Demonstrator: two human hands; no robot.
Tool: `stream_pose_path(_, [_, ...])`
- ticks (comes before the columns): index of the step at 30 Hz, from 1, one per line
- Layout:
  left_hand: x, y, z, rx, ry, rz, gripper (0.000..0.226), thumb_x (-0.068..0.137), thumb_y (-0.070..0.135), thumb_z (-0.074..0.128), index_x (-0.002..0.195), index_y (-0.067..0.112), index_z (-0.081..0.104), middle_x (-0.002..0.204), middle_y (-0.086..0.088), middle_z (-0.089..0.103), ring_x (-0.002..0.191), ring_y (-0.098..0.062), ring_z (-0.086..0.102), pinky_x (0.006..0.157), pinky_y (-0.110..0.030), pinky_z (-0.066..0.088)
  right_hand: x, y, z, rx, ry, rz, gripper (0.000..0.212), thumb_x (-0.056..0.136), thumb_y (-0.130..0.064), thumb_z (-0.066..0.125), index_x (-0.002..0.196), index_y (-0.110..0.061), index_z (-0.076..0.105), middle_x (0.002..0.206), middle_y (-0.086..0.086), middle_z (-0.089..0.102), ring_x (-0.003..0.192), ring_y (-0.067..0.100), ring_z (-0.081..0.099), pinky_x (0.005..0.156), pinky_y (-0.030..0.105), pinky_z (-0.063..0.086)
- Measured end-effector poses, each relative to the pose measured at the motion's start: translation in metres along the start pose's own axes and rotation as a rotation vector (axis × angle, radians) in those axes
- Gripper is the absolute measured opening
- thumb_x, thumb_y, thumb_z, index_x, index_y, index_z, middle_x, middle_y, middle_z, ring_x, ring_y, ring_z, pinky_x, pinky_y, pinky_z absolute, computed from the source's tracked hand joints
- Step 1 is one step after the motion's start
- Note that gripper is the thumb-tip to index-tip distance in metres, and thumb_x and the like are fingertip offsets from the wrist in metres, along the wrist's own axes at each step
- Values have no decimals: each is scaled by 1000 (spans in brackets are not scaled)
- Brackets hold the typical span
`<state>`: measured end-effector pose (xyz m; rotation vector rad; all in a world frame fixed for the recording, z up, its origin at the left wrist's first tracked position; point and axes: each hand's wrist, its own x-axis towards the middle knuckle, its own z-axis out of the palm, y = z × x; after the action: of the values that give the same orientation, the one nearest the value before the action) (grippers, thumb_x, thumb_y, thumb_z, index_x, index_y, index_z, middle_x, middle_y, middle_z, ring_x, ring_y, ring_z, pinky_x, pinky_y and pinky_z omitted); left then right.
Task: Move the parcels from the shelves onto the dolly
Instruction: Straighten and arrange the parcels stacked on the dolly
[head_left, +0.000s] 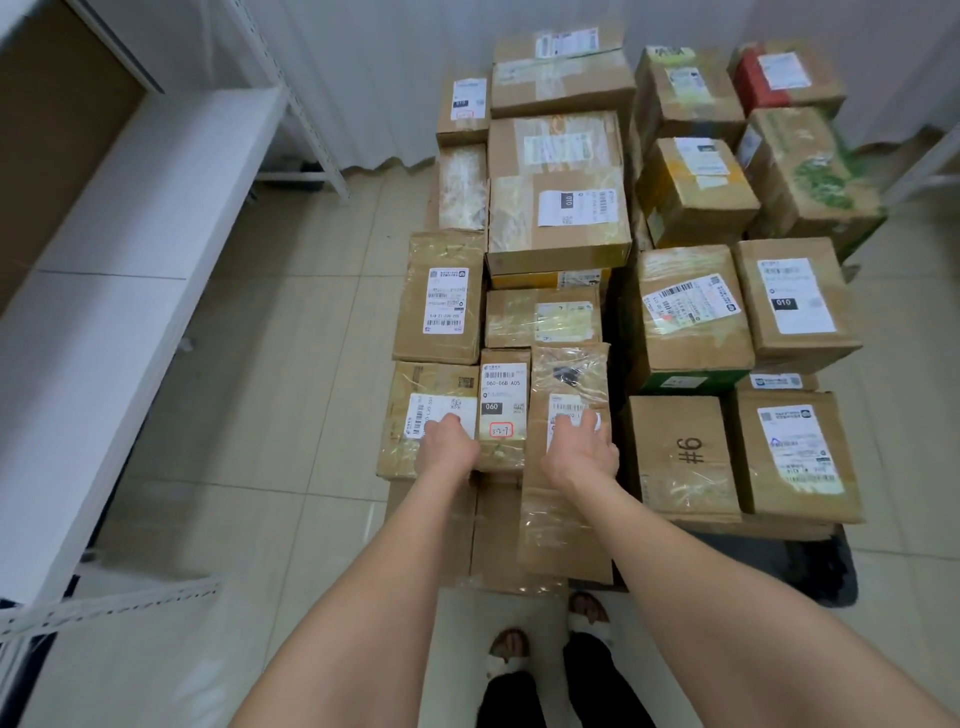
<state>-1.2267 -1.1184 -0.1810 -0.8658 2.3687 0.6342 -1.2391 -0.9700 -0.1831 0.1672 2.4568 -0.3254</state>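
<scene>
Several taped cardboard parcels are stacked on a dolly whose dark base (831, 571) shows at the lower right. Both my arms reach over the near row. My left hand (448, 442) rests with its fingers on the white label of a low brown parcel (415, 387). My right hand (583, 448) hovers palm inward over a plastic-wrapped parcel (569, 374), fingers relaxed. A narrow parcel labelled 060 (503, 395) stands between the two hands. Neither hand grips anything.
A white metal shelf unit (130, 208) runs along the left, with a brown panel behind it. Pale floor tiles (285, 364) lie between shelf and dolly. My feet (545, 639) stand just before the pile. A white curtain hangs at the back.
</scene>
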Motion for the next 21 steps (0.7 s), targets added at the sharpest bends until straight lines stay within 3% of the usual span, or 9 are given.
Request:
stream_pose_path(7, [-27, -15, -23, -26, 6, 55, 45, 88, 14, 50, 133, 10, 48, 136, -13, 45, 120, -31, 50, 100, -39, 44, -46, -9, -29, 34, 98, -12, 51, 90, -11, 54, 139, -19, 41, 147, 12, 26, 136, 32, 25, 106, 39, 35])
stream_pose_path(21, [-109, 11, -59, 29, -6, 306, 42, 86, 17, 54, 127, 10, 51, 134, -10, 50, 104, -29, 59, 84, -39, 52, -143, 19, -72, 66, 276, 11, 51, 91, -14, 58, 139, -16, 42, 153, 14, 22, 147, 38, 4, 112, 43, 32])
